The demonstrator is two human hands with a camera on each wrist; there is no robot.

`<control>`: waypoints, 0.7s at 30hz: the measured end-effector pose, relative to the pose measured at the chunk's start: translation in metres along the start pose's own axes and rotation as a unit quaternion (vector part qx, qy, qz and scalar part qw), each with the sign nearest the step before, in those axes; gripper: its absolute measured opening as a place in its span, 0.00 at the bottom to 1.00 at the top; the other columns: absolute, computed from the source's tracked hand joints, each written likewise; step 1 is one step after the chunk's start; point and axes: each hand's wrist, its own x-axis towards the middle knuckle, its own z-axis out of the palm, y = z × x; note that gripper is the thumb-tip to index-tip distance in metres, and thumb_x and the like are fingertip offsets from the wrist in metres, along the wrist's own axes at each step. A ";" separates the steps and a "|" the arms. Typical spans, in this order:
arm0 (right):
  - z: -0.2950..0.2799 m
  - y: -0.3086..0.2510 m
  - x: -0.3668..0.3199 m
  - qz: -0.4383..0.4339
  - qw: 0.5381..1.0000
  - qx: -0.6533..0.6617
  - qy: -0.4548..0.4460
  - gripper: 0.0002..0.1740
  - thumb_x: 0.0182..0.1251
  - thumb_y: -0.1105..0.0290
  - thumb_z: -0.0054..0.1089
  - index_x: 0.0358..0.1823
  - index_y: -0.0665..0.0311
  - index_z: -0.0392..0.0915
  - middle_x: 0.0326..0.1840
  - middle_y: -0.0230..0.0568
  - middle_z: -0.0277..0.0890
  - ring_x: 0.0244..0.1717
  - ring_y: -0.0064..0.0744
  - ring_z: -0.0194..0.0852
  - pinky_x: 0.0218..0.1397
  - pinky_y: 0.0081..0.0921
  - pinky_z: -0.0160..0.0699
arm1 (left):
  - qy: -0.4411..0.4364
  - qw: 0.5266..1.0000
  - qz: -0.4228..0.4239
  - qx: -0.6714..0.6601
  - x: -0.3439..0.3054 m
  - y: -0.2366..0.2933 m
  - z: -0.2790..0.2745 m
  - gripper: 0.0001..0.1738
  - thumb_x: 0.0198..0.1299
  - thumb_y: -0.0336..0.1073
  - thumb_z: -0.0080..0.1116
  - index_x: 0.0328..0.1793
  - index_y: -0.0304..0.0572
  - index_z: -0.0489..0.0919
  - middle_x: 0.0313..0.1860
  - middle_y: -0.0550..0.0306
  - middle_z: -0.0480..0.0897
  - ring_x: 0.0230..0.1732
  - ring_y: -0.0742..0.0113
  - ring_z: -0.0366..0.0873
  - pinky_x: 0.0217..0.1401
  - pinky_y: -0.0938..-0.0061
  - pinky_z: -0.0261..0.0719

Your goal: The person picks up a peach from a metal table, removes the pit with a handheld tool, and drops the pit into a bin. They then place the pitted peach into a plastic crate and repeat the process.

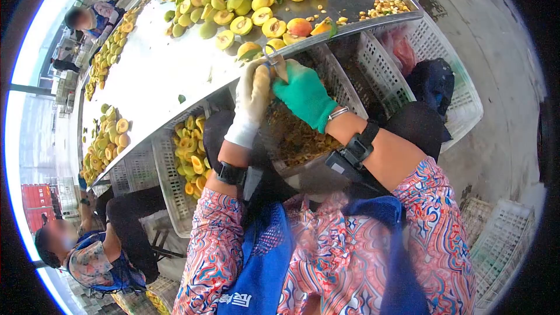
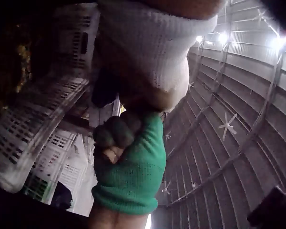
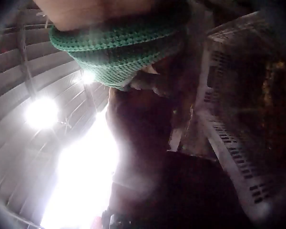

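Just off the metal table's near edge, the left hand in a white, stained glove meets the right hand in a green glove. The green-gloved fingers curl round a small tool with a metal ring at its end. Whether the white-gloved fingers hold something is hidden. Just beyond the ring lie halved yellow-green fruits. In the left wrist view the green glove shows curled, darkened fingers beneath the white glove. Dim light in the right wrist view leaves the green glove's fingers mostly unclear.
The sloping metal table carries several fruit piles and scattered pits. Below its edge stand a crate of fruit halves, a container of brown matter and white crates. Two other people are at the left.
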 end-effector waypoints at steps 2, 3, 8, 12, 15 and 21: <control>0.006 0.003 0.001 0.025 0.999 0.040 -0.001 0.14 0.58 0.65 0.59 0.40 0.67 0.74 0.33 0.59 0.76 0.37 0.61 0.75 0.40 0.47 0.75 | 0.021 0.993 0.063 0.097 0.001 -0.005 -0.001 0.15 0.69 0.38 0.46 0.54 0.35 0.74 0.42 0.53 0.78 0.43 0.68 0.74 0.48 0.72 0.74; 0.009 0.005 0.002 0.037 0.998 0.059 -0.001 0.14 0.58 0.64 0.59 0.40 0.67 0.75 0.34 0.59 0.76 0.37 0.61 0.75 0.40 0.46 0.75 | 0.028 0.991 0.064 0.117 0.001 -0.007 0.000 0.15 0.69 0.38 0.47 0.53 0.35 0.74 0.42 0.52 0.78 0.43 0.67 0.74 0.49 0.72 0.73; 0.008 -0.002 -0.005 -0.009 0.998 0.053 -0.039 0.14 0.62 0.63 0.57 0.38 0.68 0.74 0.34 0.60 0.76 0.37 0.62 0.75 0.37 0.46 0.75 | 0.060 0.997 -0.013 -0.042 0.007 -0.028 -0.006 0.25 0.72 0.51 0.41 0.59 0.35 0.70 0.45 0.52 0.79 0.47 0.69 0.76 0.52 0.74 0.75; 0.002 0.001 -0.016 0.014 0.995 0.031 -0.091 0.18 0.65 0.59 0.55 0.38 0.71 0.71 0.30 0.64 0.75 0.36 0.64 0.75 0.35 0.49 0.75 | 0.067 0.970 -0.073 -0.220 0.012 -0.017 -0.017 0.29 0.70 0.57 0.41 0.59 0.38 0.69 0.47 0.51 0.78 0.46 0.66 0.78 0.49 0.72 0.79; 0.002 -0.002 -0.016 0.042 0.991 -0.022 -0.122 0.19 0.67 0.58 0.52 0.39 0.72 0.68 0.27 0.66 0.75 0.35 0.65 0.76 0.35 0.52 0.74 | 0.077 0.963 -0.106 -0.236 0.010 -0.009 -0.010 0.29 0.70 0.57 0.42 0.59 0.38 0.69 0.47 0.51 0.78 0.46 0.66 0.79 0.48 0.72 0.79; 0.004 -0.002 -0.020 0.067 0.982 -0.083 -0.153 0.19 0.68 0.58 0.49 0.40 0.73 0.66 0.25 0.67 0.74 0.32 0.66 0.76 0.35 0.55 0.75 | 0.105 0.964 -0.136 -0.205 0.008 -0.009 -0.005 0.24 0.72 0.48 0.42 0.60 0.35 0.71 0.49 0.54 0.77 0.45 0.71 0.76 0.47 0.75 0.77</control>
